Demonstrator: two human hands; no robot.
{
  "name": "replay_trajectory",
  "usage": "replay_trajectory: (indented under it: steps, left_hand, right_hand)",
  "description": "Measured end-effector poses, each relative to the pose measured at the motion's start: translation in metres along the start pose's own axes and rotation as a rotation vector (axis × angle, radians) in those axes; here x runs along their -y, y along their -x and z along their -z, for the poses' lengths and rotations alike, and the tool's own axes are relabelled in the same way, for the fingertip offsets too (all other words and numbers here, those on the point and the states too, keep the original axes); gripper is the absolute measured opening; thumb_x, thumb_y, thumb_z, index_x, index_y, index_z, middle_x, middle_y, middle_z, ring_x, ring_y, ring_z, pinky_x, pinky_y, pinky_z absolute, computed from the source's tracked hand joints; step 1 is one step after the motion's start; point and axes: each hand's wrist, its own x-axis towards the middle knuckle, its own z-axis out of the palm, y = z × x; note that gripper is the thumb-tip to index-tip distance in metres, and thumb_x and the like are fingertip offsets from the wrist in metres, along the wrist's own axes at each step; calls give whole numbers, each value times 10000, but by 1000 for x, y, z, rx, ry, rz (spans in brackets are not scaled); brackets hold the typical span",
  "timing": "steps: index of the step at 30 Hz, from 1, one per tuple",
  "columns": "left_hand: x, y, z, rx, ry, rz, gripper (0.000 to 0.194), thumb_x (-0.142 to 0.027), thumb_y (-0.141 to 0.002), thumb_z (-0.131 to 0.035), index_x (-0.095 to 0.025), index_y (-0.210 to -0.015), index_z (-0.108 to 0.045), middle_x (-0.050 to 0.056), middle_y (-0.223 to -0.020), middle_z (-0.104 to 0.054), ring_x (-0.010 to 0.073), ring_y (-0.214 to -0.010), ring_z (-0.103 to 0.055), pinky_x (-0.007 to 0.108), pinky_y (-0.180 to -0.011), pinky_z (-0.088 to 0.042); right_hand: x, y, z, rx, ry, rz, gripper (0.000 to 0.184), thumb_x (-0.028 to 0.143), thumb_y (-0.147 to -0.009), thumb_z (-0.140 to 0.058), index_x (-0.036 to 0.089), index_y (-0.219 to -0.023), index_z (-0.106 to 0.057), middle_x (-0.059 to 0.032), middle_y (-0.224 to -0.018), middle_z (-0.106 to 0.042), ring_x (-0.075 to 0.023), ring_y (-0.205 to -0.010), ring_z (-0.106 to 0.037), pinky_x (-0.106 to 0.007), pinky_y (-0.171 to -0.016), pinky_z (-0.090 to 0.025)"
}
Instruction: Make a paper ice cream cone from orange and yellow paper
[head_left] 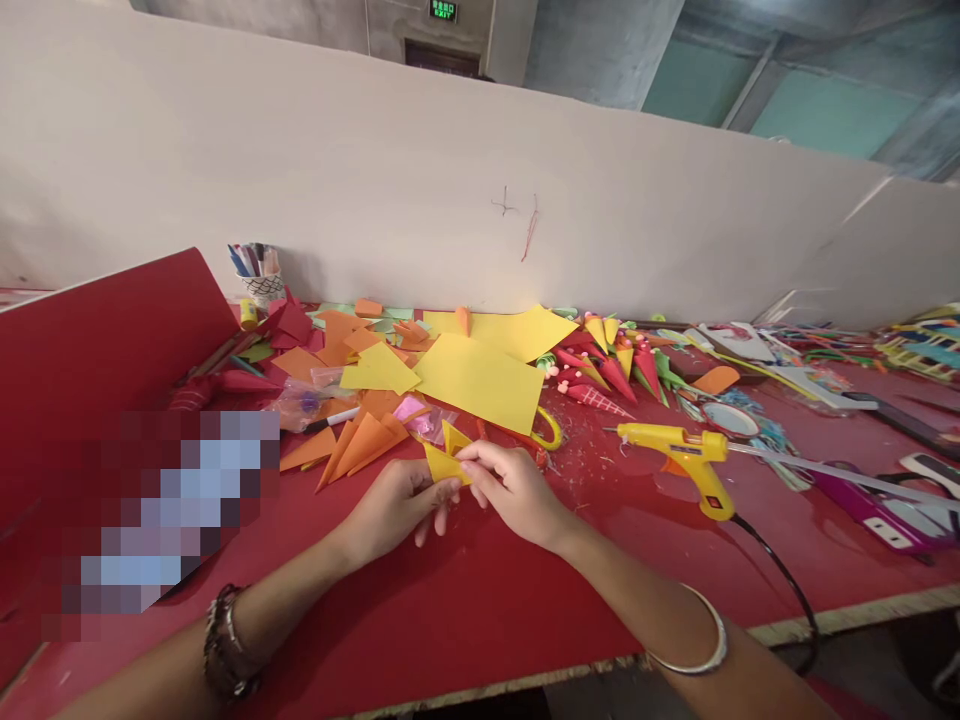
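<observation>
Between my two hands, above the red tabletop (pixel 487 600), is a small piece of yellow paper (pixel 444 462), partly rolled with a pointed flap standing up. My left hand (pixel 401 505) pinches its lower edge between thumb and fingers, the other fingers curled below. From the right side, my right hand (pixel 517 490) grips the same paper with thumb and index finger. The fingers hide much of the paper's lower part. Just beyond my left hand lie orange paper cones (pixel 364 445). A larger yellow sheet (pixel 480 385) lies flat behind the hands.
A yellow glue gun (pixel 682 450) lies to the right, its black cord running over the front edge. Finished-looking red and yellow cones (pixel 611 365) are heaped behind it. A pen cup (pixel 260 285) stands at the back left, near a large red board (pixel 112 340).
</observation>
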Motion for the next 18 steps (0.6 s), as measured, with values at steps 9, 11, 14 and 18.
replay_trajectory:
  steps: [9,11,14,18]
  left_hand:
    - [-6,1,2,45,-127,-27,358,-401,-822,-413,-128,-626,-538,-18,-527,-563,58,-396,-479,171,-445,-363]
    - [-7,1,4,-33,-271,-97,340,-391,-823,-421,-130,-652,-556,-12,-572,-561,71,-464,-493,180,-485,-363]
    - [-6,0,8,-148,-549,-232,306,-346,-837,-407,-146,-632,-516,-18,-578,-518,87,-520,-456,191,-489,-311]
    - [-6,1,10,-52,-693,-246,279,-306,-875,-319,-165,-677,-456,-24,-558,-508,87,-480,-430,203,-475,-283]
  right_hand:
    - [3,0,6,48,120,42,208,260,-860,-386,171,-743,-533,29,-610,-536,-63,-515,-412,-183,-497,-298]
    - [3,0,9,98,174,63,217,263,-863,-387,174,-762,-557,15,-654,-567,-71,-553,-449,-190,-531,-315]
    - [0,0,10,155,230,77,213,275,-860,-405,178,-782,-578,-2,-687,-595,-87,-597,-495,-200,-561,-328]
    - [-5,0,6,105,204,66,184,269,-848,-426,181,-771,-568,2,-692,-585,-89,-599,-494,-202,-560,-334]
